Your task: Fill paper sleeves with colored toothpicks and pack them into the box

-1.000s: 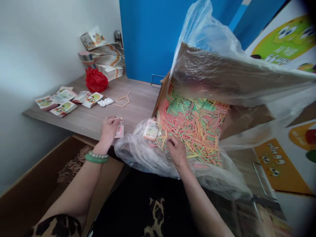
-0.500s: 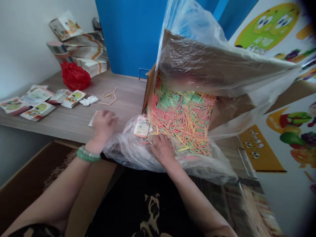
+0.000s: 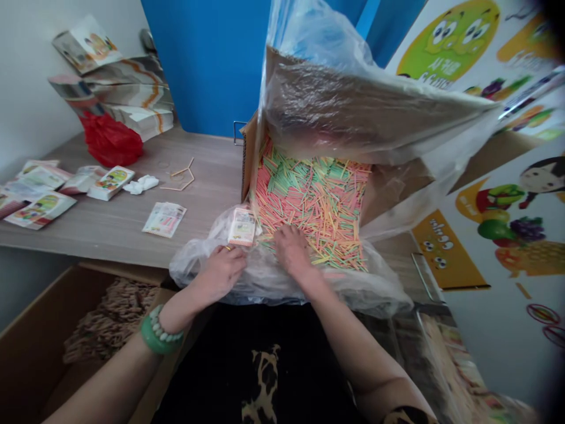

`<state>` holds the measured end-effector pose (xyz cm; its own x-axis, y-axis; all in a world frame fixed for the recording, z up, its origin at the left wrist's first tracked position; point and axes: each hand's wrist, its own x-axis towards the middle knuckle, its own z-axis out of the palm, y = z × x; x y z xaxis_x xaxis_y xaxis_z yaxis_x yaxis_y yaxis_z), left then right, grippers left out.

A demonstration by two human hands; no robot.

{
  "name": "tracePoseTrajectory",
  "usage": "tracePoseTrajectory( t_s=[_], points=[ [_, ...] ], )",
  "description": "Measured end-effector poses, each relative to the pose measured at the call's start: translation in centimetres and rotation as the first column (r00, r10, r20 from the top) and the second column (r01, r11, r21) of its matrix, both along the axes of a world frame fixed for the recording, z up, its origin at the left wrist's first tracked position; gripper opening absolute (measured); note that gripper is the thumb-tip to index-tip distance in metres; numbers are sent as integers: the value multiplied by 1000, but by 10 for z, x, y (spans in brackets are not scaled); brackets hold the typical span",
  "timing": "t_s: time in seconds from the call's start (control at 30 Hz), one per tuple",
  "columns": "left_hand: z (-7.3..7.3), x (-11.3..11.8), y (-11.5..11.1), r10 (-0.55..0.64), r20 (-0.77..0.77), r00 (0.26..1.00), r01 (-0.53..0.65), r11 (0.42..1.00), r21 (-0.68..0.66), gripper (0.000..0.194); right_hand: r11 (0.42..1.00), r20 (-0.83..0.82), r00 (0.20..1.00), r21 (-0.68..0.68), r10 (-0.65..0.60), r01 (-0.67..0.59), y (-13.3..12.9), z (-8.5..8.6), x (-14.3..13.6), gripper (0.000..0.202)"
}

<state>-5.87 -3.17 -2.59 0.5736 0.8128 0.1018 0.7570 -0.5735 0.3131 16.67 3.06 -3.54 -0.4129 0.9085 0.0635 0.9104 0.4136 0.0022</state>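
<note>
Many thin pink, green and yellow sticks (image 3: 318, 200) fill a cardboard box lined with clear plastic (image 3: 265, 282). My right hand (image 3: 292, 248) rests at the near left edge of the sticks, fingers bent down among them; whether it grips any is hidden. A small printed packet (image 3: 242, 226) lies on the plastic at the box's left. Just below that packet, my left hand (image 3: 223, 268) lies on the plastic with its fingers curled, and what they hold, if anything, cannot be made out. Another flat packet (image 3: 165, 219) lies on the table to the left.
On the table (image 3: 119, 227) are several printed packets (image 3: 42, 209), a crumpled white tissue (image 3: 141, 184), a red bag (image 3: 110, 139) and stacked cartons (image 3: 136, 94). Bent sticks (image 3: 183, 176) lie mid-table. Below left, an open carton (image 3: 39, 318) holds many small packets (image 3: 110, 318).
My left hand has moved right, from beside the flat packet onto the plastic, and that packet now shows fully. My right hand stays at the sticks. The view has shifted a little right.
</note>
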Motion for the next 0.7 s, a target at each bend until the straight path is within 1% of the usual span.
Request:
tracePoseTrajectory(
  t_s=[0.07,0.1,0.13,0.2,0.27,0.33,0.43,0.47,0.5,0.57,0.63,0.67,0.7],
  points=[
    [6,-4,3,1,141,990,1,1000,-19,27,998,-29,997,-9,-68,67,15,9,16,28],
    [7,-4,5,10,185,983,-2,999,-42,28,997,-73,994,-24,-77,76,20,13,23,28],
    [8,-4,6,22,202,979,-7,997,-73,31,996,-129,988,-37,-79,75,23,16,30,28],
    [7,0,6,39,164,986,-19,992,-122,37,997,-241,968,-49,-76,66,21,19,42,27],
    [4,10,2,16,65,998,-8,993,-121,40,996,-319,944,-58,-84,69,9,17,53,27],
    [1,24,-4,-27,-24,999,25,997,-73,44,993,-353,930,-84,-105,80,-9,13,62,25],
    [-4,48,-12,-83,-76,994,83,997,-3,52,988,-363,922,-118,-132,95,-38,11,73,22],
    [-7,54,-13,-90,-87,992,91,996,10,49,989,-366,923,-129,-118,75,-48,12,76,21],
    [-9,59,-14,-93,-99,991,94,995,15,42,989,-371,925,-145,-83,31,-56,14,79,19],
    [-13,65,-11,-81,-111,991,83,996,14,24,978,-375,927,-185,23,-100,-72,19,81,24],
    [-14,65,-5,-31,-61,998,33,999,40,22,955,-331,935,-214,126,-205,-82,21,82,35],
    [-13,64,-1,4,-4,1000,-4,998,65,24,955,-279,948,-209,150,-212,-83,21,82,37],
    [-12,63,5,42,69,997,-48,995,93,26,964,-214,966,-188,147,-189,-81,20,81,34]
  ],
)
